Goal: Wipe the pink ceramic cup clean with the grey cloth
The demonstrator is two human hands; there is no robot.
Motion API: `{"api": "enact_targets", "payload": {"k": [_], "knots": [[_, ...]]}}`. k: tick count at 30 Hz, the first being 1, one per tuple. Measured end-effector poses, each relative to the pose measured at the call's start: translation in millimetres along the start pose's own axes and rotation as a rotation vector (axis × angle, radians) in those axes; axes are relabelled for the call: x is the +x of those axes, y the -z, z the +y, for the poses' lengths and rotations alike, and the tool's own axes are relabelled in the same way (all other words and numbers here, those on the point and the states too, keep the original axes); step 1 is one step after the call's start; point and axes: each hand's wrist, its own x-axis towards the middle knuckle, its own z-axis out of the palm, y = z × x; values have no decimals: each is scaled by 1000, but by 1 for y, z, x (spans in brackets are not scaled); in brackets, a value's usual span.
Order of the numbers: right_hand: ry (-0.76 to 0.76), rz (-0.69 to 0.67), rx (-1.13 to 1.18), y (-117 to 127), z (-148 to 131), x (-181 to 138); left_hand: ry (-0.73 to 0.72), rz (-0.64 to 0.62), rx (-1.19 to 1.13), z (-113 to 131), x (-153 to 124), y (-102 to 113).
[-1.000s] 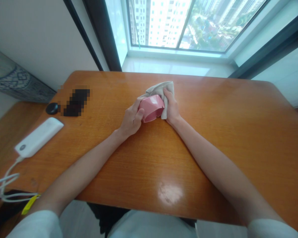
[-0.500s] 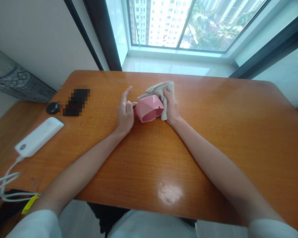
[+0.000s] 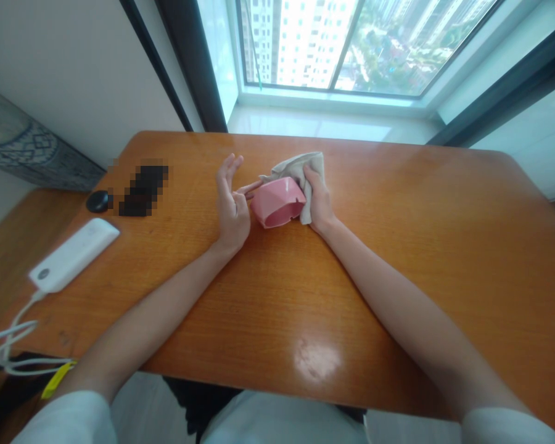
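A pink bowl (image 3: 277,202) lies tipped on its side on the orange wooden table (image 3: 398,246), its mouth toward me. A beige cloth (image 3: 298,168) is pressed against the bowl's right and far side by my right hand (image 3: 319,200), whose fingers are closed on the cloth. Just left of the bowl, my left hand (image 3: 232,206) has its fingers spread and raised; one fingertip touches the bowl's rim, and the hand holds nothing.
At the table's left lie a white power bank (image 3: 71,256) with a white cable (image 3: 9,345), a small black round object (image 3: 97,201) and a pixelated dark item (image 3: 142,189). A window sill runs behind the far edge.
My left hand let go of the bowl and opened, its fingers lifting and spreading to the left. The bowl and my right hand with the cloth barely moved.
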Motion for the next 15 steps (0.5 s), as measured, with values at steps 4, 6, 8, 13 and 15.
{"api": "enact_targets", "payload": {"k": [4,6,8,13,15], "knots": [[5,16,16,5,7,4,-30,-39,63,7,-2,3],[8,17,22,7,9,6,-55,-79,70,12,-4,5],[13,17,17,7,9,6,-75,-150,72,15,-5,8],[26,28,25,6,7,3,-73,-277,90,15,-6,8],[75,65,-14,7,6,0,-73,-302,72,15,-5,8]]}}
